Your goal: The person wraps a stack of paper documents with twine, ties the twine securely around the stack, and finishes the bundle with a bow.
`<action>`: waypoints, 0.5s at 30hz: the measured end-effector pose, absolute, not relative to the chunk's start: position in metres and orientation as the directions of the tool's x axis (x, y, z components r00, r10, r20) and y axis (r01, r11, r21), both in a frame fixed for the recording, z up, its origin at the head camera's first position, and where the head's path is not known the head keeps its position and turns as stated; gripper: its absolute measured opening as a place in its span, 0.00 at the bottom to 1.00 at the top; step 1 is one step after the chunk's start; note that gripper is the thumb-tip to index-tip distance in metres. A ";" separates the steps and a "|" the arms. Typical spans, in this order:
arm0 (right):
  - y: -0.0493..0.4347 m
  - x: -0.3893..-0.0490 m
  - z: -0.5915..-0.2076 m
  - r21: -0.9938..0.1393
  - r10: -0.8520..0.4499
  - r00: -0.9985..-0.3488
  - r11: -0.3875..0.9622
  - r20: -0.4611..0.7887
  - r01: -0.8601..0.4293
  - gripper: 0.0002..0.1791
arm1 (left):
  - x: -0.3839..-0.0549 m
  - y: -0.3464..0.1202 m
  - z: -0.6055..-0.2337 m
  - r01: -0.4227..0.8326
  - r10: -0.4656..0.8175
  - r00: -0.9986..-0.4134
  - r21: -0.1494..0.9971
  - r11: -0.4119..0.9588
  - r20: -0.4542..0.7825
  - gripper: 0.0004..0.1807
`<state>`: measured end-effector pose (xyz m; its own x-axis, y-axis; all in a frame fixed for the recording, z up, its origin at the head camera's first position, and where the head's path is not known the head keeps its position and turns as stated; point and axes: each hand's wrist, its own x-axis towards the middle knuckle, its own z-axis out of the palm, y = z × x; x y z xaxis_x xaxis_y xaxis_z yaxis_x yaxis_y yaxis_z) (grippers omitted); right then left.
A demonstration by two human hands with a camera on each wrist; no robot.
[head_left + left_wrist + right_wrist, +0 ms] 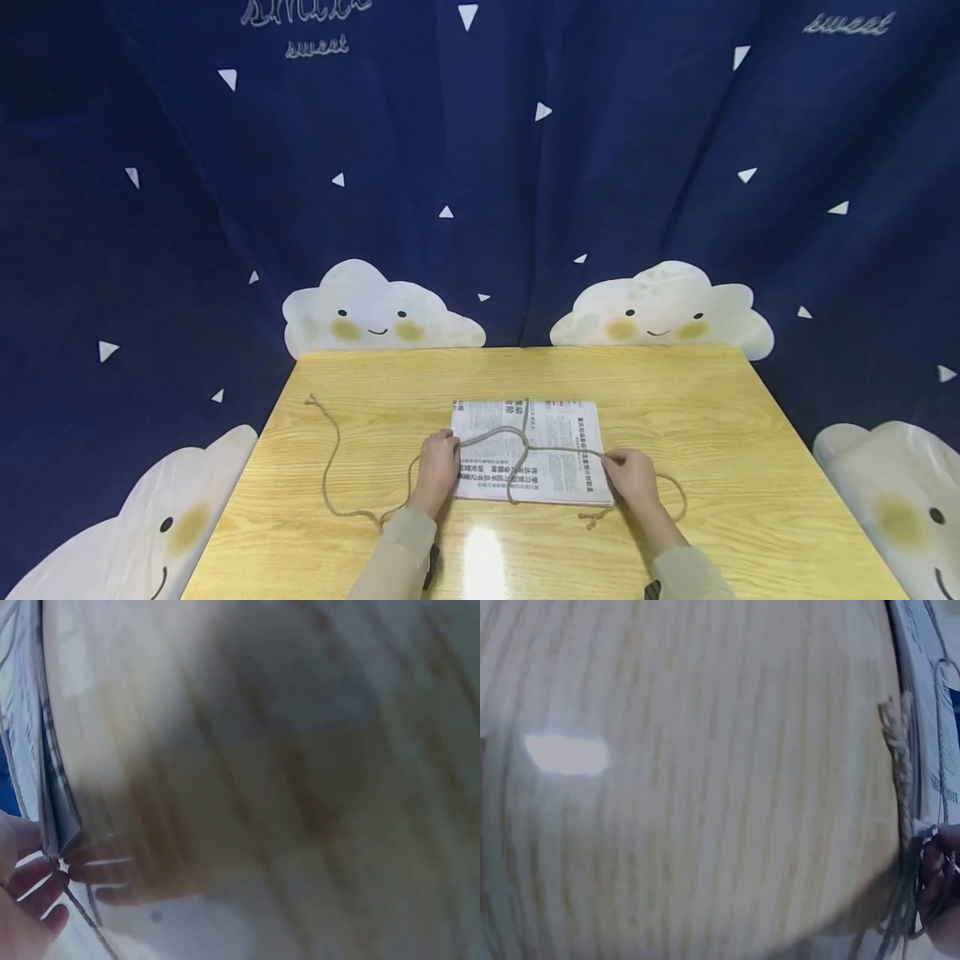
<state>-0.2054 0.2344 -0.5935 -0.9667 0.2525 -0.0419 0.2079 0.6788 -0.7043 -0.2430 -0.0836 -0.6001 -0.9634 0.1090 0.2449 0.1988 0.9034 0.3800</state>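
My left fingers (447, 440) and right fingers (617, 458) pinch the rope (562, 449) beside the newspaper (558, 479). Only the head view shows the rope's leftmost end on the worktop (750, 467).

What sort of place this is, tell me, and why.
Possibly a curtained craft or filming corner: a wooden table, a dark-blue curtain printed with smiling clouds, and newspaper with cord across it.

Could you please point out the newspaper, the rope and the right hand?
Newspaper (558, 477), head view: its printed top face.
Rope (562, 449), head view: the stretch across the newspaper's right half.
Right hand (632, 476), head view: the back of the hand.
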 end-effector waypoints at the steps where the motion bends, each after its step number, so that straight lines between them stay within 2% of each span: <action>1: 0.236 -0.205 -0.592 -0.710 0.242 -0.969 0.675 -0.043 0.200 0.10 | -0.244 -0.085 -0.599 0.198 0.109 -0.966 0.406 0.892 0.233 0.05; 10: 0.254 -0.220 -0.585 -0.780 0.092 -0.991 0.612 -0.092 0.129 0.11 | -0.251 -0.100 -0.586 0.121 0.156 -0.988 0.675 0.728 0.008 0.11; 15: 0.259 -0.230 -0.579 -0.778 0.039 -0.995 0.621 -0.091 0.096 0.10 | -0.248 -0.103 -0.587 0.061 0.140 -0.989 0.733 0.677 -0.048 0.12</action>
